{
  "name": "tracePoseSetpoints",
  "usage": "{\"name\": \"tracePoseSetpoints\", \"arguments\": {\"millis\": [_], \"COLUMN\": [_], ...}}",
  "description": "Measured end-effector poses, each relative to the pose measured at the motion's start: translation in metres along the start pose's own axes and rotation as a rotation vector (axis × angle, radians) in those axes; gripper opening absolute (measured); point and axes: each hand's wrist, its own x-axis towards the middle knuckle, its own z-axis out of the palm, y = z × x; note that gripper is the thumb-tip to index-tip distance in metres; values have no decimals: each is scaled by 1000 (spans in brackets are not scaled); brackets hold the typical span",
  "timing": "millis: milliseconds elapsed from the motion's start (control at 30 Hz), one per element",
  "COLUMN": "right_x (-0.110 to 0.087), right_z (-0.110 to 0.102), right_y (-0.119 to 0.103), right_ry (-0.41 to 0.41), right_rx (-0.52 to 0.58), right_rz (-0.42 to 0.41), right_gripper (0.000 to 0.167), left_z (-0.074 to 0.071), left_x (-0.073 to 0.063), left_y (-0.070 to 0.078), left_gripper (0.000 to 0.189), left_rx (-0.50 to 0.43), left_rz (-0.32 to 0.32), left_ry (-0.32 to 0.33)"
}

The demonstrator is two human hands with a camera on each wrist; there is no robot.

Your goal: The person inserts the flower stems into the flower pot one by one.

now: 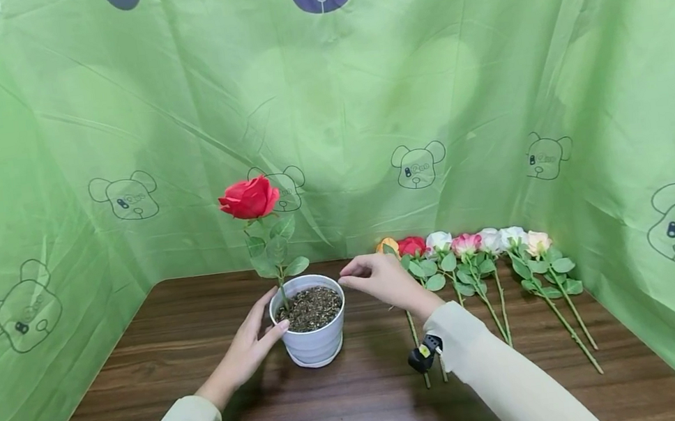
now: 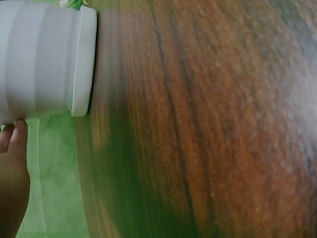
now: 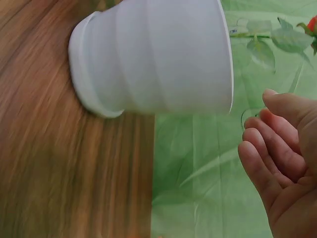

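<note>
The left hand (image 1: 251,340) rests straight fingers against the white pot (image 1: 313,336) mid-tabletop (image 1: 143,375) — seemingly steadying it, since the red rose (image 1: 249,198) stands tall in its soil. The right hand (image 1: 384,280) hovers released, fingers loosely bent, beside the rim — nearby lies a row of roses (image 1: 476,257).

The green fabric backdrop (image 1: 324,100) is printed with outlined cartoon bear heads and purple bear shapes; the purple ones carry white marks resembling "Qee", too cut off and small to read surely. Nothing else bears lettering.
</note>
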Motion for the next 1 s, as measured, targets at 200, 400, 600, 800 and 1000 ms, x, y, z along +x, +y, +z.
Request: {"name": "tracePoseSetpoints", "arguments": {"millis": [200, 400, 600, 800, 1000], "right_x": [-17, -32, -49, -63, -73], "right_z": [-11, -16, -18, -18, -16], "right_y": [22, 41, 60, 82, 97], "right_ry": [-19, -42, -61, -73, -65], "right_rx": [-23, -24, -28, 50, 106], "right_rz": [61, 118, 206, 302, 395], "right_gripper": [16, 17, 16, 20, 26], "left_z": [-1, -1, 0, 0, 0], "left_x": [0, 0, 0, 0, 0], "left_y": [1, 0, -1, -2, -2], "left_gripper": [67, 67, 66, 67, 67], "left_rx": [9, 14, 26, 7, 8], "left_rz": [-6, -7, -1, -5, -15], "left_ry": [-4, -3, -3, -2, -1]}}
